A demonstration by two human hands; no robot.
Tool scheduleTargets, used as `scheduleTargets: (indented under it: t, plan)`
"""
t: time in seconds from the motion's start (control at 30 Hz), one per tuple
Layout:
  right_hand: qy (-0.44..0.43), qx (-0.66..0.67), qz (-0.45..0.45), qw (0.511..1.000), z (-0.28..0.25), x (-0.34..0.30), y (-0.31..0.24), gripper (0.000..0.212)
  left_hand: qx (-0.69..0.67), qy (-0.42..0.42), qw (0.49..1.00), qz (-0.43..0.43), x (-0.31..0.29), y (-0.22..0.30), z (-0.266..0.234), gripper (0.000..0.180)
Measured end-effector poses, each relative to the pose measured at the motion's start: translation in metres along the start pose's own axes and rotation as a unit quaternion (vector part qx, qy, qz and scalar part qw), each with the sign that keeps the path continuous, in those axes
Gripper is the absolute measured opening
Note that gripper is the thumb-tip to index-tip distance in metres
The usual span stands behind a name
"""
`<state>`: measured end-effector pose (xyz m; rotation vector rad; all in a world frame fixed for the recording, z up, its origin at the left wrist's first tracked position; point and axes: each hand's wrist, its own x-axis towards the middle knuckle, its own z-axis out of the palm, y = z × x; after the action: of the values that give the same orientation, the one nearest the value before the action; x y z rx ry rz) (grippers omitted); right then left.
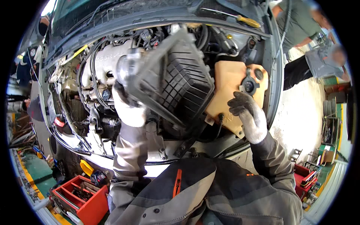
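My left hand (129,110), in a white glove with dark fingers, is closed at the lower left side of a black air filter housing part (146,80). This part is tilted over the engine bay and blurred, and a round metallic duct piece (125,67) sits at its left. A black ribbed box section (187,75) lies directly to its right; I cannot tell whether the two are one piece. My right hand (250,116), gloved alike, hovers over the tan coolant tank (227,80), its fingers a little bent and apart, holding nothing visible. Close above them is the tank's black cap (248,86).
The engine (105,62) with hoses lies to the left. A yellow-handled screwdriver (247,21) rests on the far ledge. Red toolboxes (88,206) stand on the floor at lower left and right. Two people (300,28) are beyond the car's right side.
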<state>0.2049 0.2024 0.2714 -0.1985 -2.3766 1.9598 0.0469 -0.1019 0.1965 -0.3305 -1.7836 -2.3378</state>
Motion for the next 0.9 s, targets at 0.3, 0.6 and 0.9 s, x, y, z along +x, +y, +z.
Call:
scheduleTargets:
  t: [0.3,0.6,0.9]
  plan:
    - [0.032,0.0,0.087,0.996,-0.002,-0.048,0.047,0.035,-0.233,0.144,0.919,-0.285,0.094,-0.068,-0.095,0.026]
    - [-0.002,-0.105,0.03,0.994,0.002,-0.046,0.058,0.033,-0.255,0.153,0.927,-0.229,0.1,-0.089,-0.092,0.033]
    - [-0.035,-0.149,0.026,0.988,0.019,-0.032,0.07,0.035,-0.38,0.253,0.876,-0.158,0.061,-0.127,-0.089,0.036]
